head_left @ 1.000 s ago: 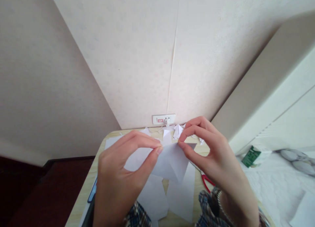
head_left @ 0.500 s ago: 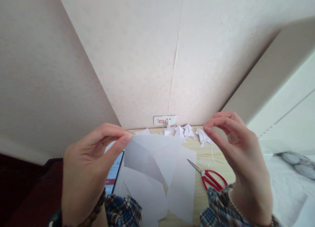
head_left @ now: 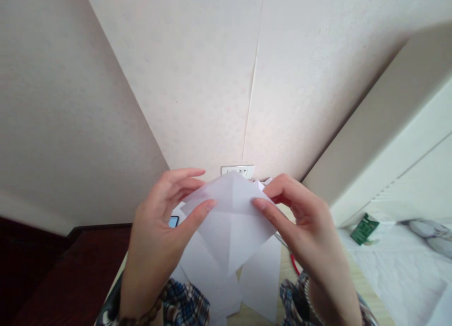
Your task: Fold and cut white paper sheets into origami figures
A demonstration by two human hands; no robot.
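A creased white sheet of paper (head_left: 231, 222) is held up in front of me, turned so that one corner points up and another down. Fold lines cross at its middle. My left hand (head_left: 169, 222) has the thumb on its near face at the left edge, with the fingers behind and partly lifted. On the right edge, my right hand (head_left: 300, 217) pinches the paper between thumb and bent fingers. More white sheets (head_left: 261, 279) lie on the table below. The scissors' red handle (head_left: 294, 264) shows only in part beside my right wrist.
Folded white paper figures (head_left: 259, 183) stand at the back by the wall, mostly hidden. A wall socket (head_left: 247, 169) is behind the paper. A phone (head_left: 173, 221) peeks out by my left hand. To the right are a green box (head_left: 365, 229) and white bedding (head_left: 399, 269).
The paper has been turned corner-up and spread between both hands. My right hand, empty before, has moved left onto its edge. The scissors are now mostly covered.
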